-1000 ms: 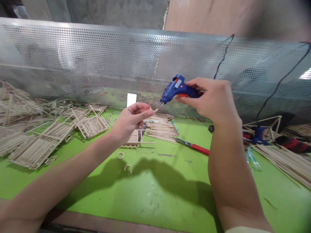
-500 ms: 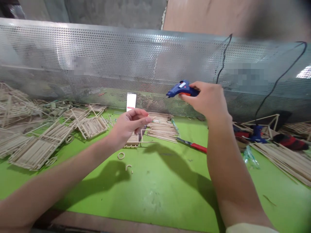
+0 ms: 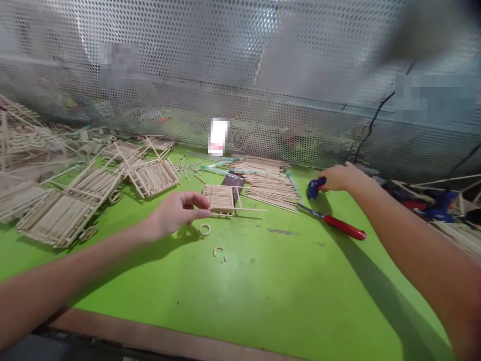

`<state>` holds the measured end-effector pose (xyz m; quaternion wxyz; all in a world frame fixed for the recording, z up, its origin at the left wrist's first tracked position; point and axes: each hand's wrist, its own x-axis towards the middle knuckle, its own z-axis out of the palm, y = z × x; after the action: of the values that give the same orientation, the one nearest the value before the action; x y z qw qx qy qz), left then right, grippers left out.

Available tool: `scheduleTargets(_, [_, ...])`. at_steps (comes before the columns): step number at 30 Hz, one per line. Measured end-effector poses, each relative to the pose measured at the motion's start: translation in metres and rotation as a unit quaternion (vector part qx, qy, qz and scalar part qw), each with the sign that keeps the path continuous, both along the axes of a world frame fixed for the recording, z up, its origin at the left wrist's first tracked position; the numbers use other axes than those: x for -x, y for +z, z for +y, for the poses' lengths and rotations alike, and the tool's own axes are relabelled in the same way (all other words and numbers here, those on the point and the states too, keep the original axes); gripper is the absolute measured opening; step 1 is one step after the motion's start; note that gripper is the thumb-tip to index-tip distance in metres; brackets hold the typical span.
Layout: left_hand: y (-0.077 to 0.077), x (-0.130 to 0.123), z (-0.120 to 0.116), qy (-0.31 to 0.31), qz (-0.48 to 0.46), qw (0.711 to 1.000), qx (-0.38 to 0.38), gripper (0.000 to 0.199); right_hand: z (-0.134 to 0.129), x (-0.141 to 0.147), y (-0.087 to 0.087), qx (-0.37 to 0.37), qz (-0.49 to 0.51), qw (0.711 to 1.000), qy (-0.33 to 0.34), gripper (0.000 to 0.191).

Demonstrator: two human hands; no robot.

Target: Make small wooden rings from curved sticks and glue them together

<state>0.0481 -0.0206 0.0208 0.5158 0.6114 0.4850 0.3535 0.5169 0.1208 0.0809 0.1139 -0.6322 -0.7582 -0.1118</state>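
Observation:
My right hand [image 3: 338, 178] reaches to the back right and has its fingers closed on a blue glue gun [image 3: 313, 189], which is low at the green tabletop. My left hand [image 3: 182, 213] is at the left edge of a small frame of thin wooden sticks [image 3: 221, 196]. Its thumb and forefinger come close together in a pinch; what lies between them is too small to make out. Below them on the table are a small ring of wooden pieces [image 3: 205, 230] and a half-ring of such pieces [image 3: 218, 250].
Pliers with red handles [image 3: 343, 227] lie beside a bundle of thin sticks [image 3: 268, 183]. Stick assemblies [image 3: 56, 215] pile up at left. A phone with a bright screen [image 3: 218, 136] leans on the perforated metal screen [image 3: 180, 75]. A second blue glue gun [image 3: 441, 205] is at right.
My right hand has brought the glue gun down from mid-air to the table at the back right. My left hand has lowered toward the small stick frame. The view has tilted down.

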Motion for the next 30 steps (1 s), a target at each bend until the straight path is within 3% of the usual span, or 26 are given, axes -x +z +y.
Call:
scheduleTargets(4, [-0.001,-0.001,-0.007,-0.040,-0.031,0.999,-0.002,0.014,-0.016,0.020,0.016,0.037,-0.079,0.996,-0.033,0.019])
scheduleTargets(7, [-0.001,0.002,-0.008,-0.040,-0.045,0.998,-0.006,0.012,-0.062,0.072,0.014,0.082,-0.095,0.992,0.026,0.023])
scheduleTargets(9, [-0.001,0.003,-0.007,-0.026,-0.049,0.998,-0.013,0.013,-0.104,0.118,-0.002,0.193,-0.039,0.972,0.131,0.024])
scheduleTargets(11, [-0.002,0.004,-0.006,-0.014,-0.051,0.998,-0.023,0.014,-0.141,0.161,-0.025,0.275,0.042,0.933,0.228,0.025])
scheduleTargets(14, [-0.003,0.005,-0.005,-0.003,-0.041,0.999,-0.028,0.016,-0.172,0.200,-0.057,0.272,0.072,0.897,0.341,0.025])
scheduleTargets(18, [-0.005,0.005,-0.006,0.001,-0.011,1.000,-0.023,0.017,-0.176,0.207,-0.075,0.236,0.087,0.888,0.385,0.024])
scheduleTargets(30, [-0.007,0.001,-0.012,-0.024,-0.016,1.000,0.004,0.020,-0.172,0.200,-0.083,0.247,0.241,0.834,0.430,0.021])
